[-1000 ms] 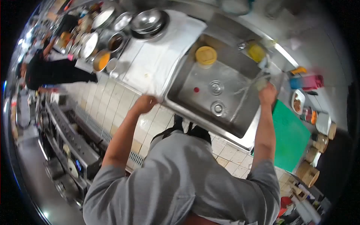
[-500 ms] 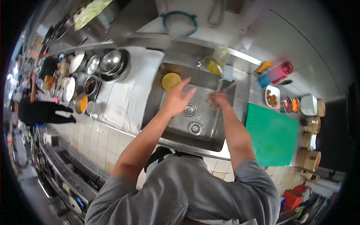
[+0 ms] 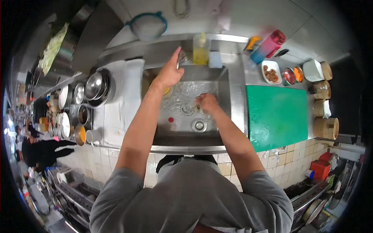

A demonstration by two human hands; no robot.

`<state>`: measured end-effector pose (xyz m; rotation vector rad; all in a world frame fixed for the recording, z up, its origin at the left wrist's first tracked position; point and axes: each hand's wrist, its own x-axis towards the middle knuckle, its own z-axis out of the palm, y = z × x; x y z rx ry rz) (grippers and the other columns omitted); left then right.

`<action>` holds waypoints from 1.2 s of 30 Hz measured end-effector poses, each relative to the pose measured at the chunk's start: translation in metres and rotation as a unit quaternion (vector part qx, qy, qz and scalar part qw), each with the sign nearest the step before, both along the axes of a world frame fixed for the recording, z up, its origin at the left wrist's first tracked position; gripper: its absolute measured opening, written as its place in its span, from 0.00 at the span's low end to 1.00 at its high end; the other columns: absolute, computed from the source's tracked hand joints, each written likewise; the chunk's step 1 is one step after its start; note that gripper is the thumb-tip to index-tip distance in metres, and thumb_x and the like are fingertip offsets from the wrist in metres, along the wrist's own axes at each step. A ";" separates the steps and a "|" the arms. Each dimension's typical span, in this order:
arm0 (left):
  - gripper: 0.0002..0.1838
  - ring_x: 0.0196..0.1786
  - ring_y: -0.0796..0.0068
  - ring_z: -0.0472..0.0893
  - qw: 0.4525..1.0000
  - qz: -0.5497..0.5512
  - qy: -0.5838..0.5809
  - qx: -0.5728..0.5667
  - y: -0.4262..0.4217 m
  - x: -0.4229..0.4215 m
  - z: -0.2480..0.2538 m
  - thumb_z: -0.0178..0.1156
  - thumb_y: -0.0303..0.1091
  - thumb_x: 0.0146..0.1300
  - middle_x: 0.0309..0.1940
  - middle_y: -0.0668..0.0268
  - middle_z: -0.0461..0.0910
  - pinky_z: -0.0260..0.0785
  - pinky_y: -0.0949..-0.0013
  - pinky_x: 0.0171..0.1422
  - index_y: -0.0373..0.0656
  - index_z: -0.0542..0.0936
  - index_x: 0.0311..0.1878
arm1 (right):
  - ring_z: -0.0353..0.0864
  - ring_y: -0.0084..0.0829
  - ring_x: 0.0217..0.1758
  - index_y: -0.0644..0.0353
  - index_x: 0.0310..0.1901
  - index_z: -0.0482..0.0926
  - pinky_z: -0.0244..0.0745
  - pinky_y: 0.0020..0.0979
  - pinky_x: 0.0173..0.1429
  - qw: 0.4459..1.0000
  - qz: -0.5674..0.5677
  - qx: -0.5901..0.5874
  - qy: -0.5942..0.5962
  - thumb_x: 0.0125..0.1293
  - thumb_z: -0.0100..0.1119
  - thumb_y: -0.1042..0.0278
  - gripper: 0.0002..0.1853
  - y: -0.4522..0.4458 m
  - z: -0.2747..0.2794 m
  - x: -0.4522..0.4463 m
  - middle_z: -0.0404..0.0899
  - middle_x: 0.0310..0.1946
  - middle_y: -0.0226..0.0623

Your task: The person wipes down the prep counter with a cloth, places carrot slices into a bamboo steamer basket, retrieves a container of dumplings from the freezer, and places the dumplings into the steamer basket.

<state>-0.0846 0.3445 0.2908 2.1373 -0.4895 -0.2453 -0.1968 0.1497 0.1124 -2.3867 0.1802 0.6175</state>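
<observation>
My left hand (image 3: 169, 74) reaches to the back of the metal sink (image 3: 186, 139) and is closed on the faucet (image 3: 181, 58), its index finger stretched out. My right hand (image 3: 208, 103) is low over the sink floor with its fingers bent together; a small brownish thing shows at the fingertips, too unclear to name. Beneath my left wrist, a yellow round thing (image 3: 166, 90) is mostly hidden. Water spreads across the sink floor, around a drain (image 3: 199, 125) and a small red disc (image 3: 171, 120).
Behind the sink stand a bottle of yellow liquid (image 3: 201, 52) and a pale blue sponge (image 3: 215, 60). To the right lies a green cutting board (image 3: 276, 118), with a white dish of brown food (image 3: 271, 72) beyond it. Metal bowls (image 3: 97, 86) sit left, beside a white cloth (image 3: 116, 105).
My left hand has moved from over the sink to the faucet, and the spout has shifted left. My right hand stays low in the sink. The red disc has come into sight.
</observation>
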 end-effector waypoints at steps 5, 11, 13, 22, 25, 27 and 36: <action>0.47 0.74 0.52 0.74 0.992 0.045 -0.059 -0.104 0.015 0.000 -0.038 0.61 0.30 0.60 0.70 0.42 0.74 0.62 0.64 0.78 0.37 0.53 0.82 | 0.87 0.44 0.55 0.65 0.57 0.81 0.81 0.40 0.59 0.997 -0.038 0.060 0.020 0.62 0.65 0.64 0.22 0.035 -0.032 0.029 0.87 0.51 0.49; 0.46 0.76 0.56 0.71 0.987 0.046 0.085 -0.130 0.015 -0.043 -0.051 0.65 0.31 0.62 0.73 0.48 0.72 0.62 0.61 0.79 0.38 0.56 0.82 | 0.87 0.42 0.55 0.64 0.56 0.82 0.79 0.38 0.61 0.997 0.042 0.067 -0.023 0.68 0.61 0.63 0.18 0.042 -0.060 0.059 0.87 0.51 0.46; 0.46 0.71 0.52 0.76 0.996 0.016 0.048 -0.069 0.023 -0.049 -0.121 0.67 0.35 0.62 0.69 0.46 0.77 0.67 0.58 0.76 0.39 0.57 0.81 | 0.88 0.41 0.53 0.64 0.54 0.84 0.79 0.39 0.61 0.989 0.096 0.076 -0.085 0.71 0.60 0.63 0.16 0.050 -0.060 0.066 0.88 0.50 0.46; 0.16 0.47 0.53 0.87 0.987 -0.076 0.122 0.068 0.034 -0.049 -0.192 0.66 0.35 0.65 0.45 0.48 0.87 0.77 0.55 0.53 0.39 0.85 0.54 | 0.87 0.46 0.48 0.60 0.48 0.88 0.78 0.40 0.59 0.957 0.142 0.014 -0.254 0.75 0.59 0.57 0.16 0.007 0.013 0.031 0.89 0.44 0.44; 0.12 0.42 0.57 0.87 0.989 -0.064 0.132 0.034 0.040 -0.047 -0.190 0.63 0.35 0.69 0.42 0.51 0.88 0.78 0.57 0.49 0.39 0.86 0.50 | 0.87 0.44 0.46 0.60 0.46 0.89 0.78 0.37 0.57 0.988 -0.047 0.122 -0.087 0.73 0.61 0.59 0.14 0.002 0.024 0.020 0.89 0.41 0.44; 0.12 0.44 0.59 0.87 0.990 -0.063 0.121 0.037 0.047 -0.043 -0.194 0.62 0.34 0.70 0.42 0.52 0.88 0.78 0.57 0.50 0.39 0.86 0.50 | 0.87 0.43 0.46 0.59 0.46 0.90 0.78 0.36 0.57 0.982 -0.021 0.133 -0.131 0.72 0.62 0.61 0.12 -0.004 0.019 0.017 0.89 0.40 0.45; 0.19 0.52 0.52 0.87 0.990 -0.112 0.087 0.003 0.000 -0.067 -0.151 0.69 0.34 0.60 0.50 0.48 0.87 0.77 0.54 0.59 0.39 0.84 0.54 | 0.85 0.31 0.41 0.63 0.44 0.87 0.80 0.34 0.50 0.912 -0.160 0.329 -0.183 0.71 0.67 0.65 0.09 0.023 0.011 -0.004 0.88 0.38 0.41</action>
